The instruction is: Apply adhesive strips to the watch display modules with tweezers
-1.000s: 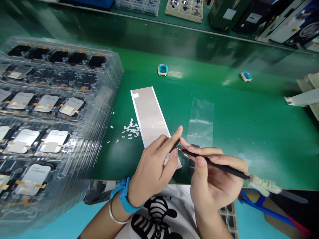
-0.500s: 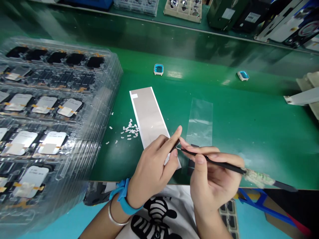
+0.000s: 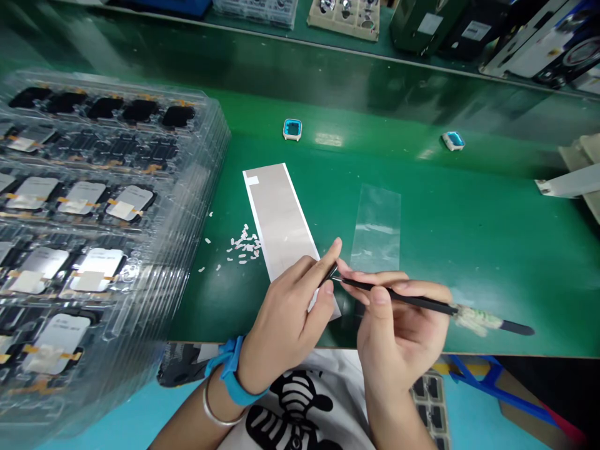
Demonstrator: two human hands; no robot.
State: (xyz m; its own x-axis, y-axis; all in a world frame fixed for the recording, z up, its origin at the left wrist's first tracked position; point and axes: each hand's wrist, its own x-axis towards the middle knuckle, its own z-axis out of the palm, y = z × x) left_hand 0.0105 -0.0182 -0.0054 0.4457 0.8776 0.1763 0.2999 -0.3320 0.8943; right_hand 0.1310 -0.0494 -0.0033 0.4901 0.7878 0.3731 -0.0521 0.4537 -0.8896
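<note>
My left hand (image 3: 290, 306) is closed, with a small dark flat piece (image 3: 327, 275) pinched between thumb and forefinger. Most of that piece is hidden by the fingers. In my right hand (image 3: 403, 331) is a slim black pen-like tool (image 3: 429, 303) with a fine metal tip. Tape wraps its rear part. The tip meets the edge of the dark piece, and my right fingertips are close beside it. Under my left hand lies a long sheet with a white border (image 3: 284, 212). Small pale scraps (image 3: 244, 242) are scattered left of the sheet.
A tall stack of clear trays (image 3: 206, 144) with screen-like parts fills the left. A clear plastic bag (image 3: 376, 228) lies right of the sheet. Two small watch cases (image 3: 293, 129) rest toward the back, below a shelf (image 3: 262, 31) bearing boxes and equipment.
My right hand has shifted slightly, and the tool's rear end has swung up and to the left. My left hand has stayed almost still, holding the dark piece.
</note>
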